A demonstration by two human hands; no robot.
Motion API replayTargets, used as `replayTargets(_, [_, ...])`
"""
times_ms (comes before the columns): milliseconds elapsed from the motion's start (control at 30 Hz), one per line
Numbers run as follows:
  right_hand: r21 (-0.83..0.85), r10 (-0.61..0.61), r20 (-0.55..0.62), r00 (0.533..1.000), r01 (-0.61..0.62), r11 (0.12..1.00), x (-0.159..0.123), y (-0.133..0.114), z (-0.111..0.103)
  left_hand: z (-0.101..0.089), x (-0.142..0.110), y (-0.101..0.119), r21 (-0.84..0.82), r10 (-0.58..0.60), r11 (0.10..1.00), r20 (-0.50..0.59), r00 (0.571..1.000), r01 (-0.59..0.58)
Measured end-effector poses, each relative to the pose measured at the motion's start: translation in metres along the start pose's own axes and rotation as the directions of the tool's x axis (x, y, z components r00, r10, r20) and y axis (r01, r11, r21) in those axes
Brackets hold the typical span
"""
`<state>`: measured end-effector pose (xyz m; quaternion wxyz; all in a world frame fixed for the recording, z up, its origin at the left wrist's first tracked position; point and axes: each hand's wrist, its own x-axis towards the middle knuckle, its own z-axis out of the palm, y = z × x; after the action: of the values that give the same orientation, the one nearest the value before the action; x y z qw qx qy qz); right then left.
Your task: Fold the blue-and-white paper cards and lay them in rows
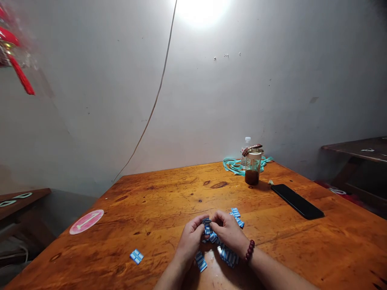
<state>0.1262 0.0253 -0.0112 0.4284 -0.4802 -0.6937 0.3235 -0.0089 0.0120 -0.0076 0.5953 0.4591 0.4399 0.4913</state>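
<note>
Between my two hands, low in the middle of the view, is a small blue and white striped piece (207,226). My left hand (191,238) pinches its left side with thumb and fingers. From the other side, the fingertips of my right hand (229,231) close on the same piece. Similar blue and white pieces (229,256) lie in a loose pile under and beside my right hand. One more piece (201,262) rests by my left wrist, and a separate square one (136,256) lies off to the left. What the pieces are made of is too small to tell.
The wooden table (169,193) carries a black phone (298,201) at right. Behind it stand a glass cup of dark drink (252,171), a plastic bottle (247,145) and a turquoise strap (232,166). A pink round sticker (86,221) is at the left edge. A cable (160,86) hangs against the wall.
</note>
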Motion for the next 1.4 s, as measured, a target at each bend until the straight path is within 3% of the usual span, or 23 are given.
replayTargets(333, [0.082,-0.055,0.027,0.998,0.053,0.995,-0.0002,-0.0016,0.0004,0.0008,-0.0059,0.0035,0.280,0.189,0.937,0.098,0.977,-0.209])
replayTargets(533, [0.339,0.110,0.048,0.993,-0.120,0.933,0.0047,0.0045,0.0038,-0.0022,-0.0052,0.0021,0.322,0.201,0.923,0.068,0.977,-0.213])
replayTargets(667, [0.429,0.143,0.093,0.985,-0.169,0.887,0.0056,0.0069,0.0047,-0.0059,-0.0014,-0.0007,0.308,0.196,0.930,0.041,0.980,-0.199])
replayTargets(833, [0.431,0.086,0.091,0.992,-0.117,0.895,0.0052,0.0058,0.0037,-0.0069,-0.0001,-0.0017,0.287,0.181,0.941,0.021,0.983,-0.179])
replayTargets(1133, [0.447,0.122,0.101,0.987,-0.155,0.881,0.0063,0.0042,-0.0010,-0.0062,0.0017,-0.0030,0.207,0.117,0.971,0.039,0.992,-0.123])
replayTargets(1400, [0.328,0.031,0.113,0.993,-0.067,0.942,0.0054,0.0047,-0.0046,-0.0081,0.0031,-0.0058,0.218,0.109,0.969,0.043,0.993,-0.116])
